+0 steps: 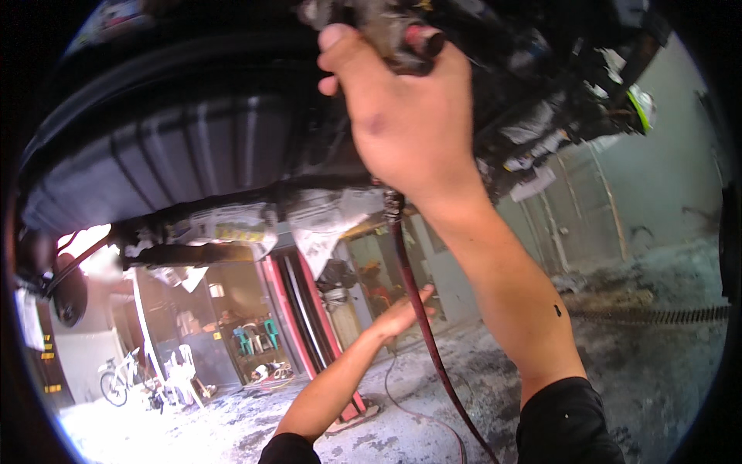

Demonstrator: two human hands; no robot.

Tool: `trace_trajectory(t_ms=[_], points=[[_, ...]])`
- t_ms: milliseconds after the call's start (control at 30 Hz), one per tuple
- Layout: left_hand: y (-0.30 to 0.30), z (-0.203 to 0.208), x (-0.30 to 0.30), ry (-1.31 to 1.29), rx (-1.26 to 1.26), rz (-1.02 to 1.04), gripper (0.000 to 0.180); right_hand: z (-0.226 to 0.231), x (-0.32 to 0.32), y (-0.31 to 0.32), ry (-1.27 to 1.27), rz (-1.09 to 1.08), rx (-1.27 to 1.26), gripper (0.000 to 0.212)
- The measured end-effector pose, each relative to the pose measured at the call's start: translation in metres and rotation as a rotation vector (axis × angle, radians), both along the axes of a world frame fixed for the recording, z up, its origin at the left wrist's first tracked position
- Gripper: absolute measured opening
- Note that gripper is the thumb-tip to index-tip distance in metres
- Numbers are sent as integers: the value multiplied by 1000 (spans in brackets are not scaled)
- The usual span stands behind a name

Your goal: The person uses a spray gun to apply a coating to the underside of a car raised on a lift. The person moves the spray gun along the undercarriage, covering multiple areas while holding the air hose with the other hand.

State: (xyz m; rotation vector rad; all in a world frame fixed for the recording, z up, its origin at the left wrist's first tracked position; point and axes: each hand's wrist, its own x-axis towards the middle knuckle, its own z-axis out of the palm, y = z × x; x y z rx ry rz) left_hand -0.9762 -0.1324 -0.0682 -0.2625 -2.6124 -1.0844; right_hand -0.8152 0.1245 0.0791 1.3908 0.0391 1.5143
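Observation:
My right hand is raised in front of the car's dark underside, its fingers wrapped round a stained spray gun. The gun's red and black end shows above my knuckles; its nozzle and trigger I cannot make out. A dark red hose hangs from a dirty fitting below my grip and runs down to the lower edge. Lower and farther off, my left hand is stretched out with fingers extended, holding nothing. The hose passes across its fingers in the view; whether they touch is unclear.
Newspaper masking hangs along the car's lower edge. A red lift post stands beyond my left arm. White chairs and a bicycle are at the far left. A floor grate lies at right, and another hose trails over the stained floor.

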Motion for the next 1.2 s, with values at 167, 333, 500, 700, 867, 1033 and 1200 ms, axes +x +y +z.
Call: trace_trajectory(t_ms=[167,333,500,700,867,1033,1200], points=[[5,-18,-18,-99,60,40,84,-21,-48,17,-44,-133,60,21],[23,-47,-39,-202,96,86,85,-87,-106,43,-247,-218,225,48],[45,-84,-64,-261,77,-25,85,-150,-170,63,-281,-398,223,49],[82,-131,-78,-216,224,-136,74,-251,-251,81,-280,-734,266,53],[107,-155,-109,-186,156,-194,71,-316,-311,86,-308,-632,369,51],[142,-179,-141,-199,52,-142,73,-357,-364,108,-288,-544,335,59],[166,-196,-157,-307,79,-4,78,-366,-404,121,-266,-441,386,58]])
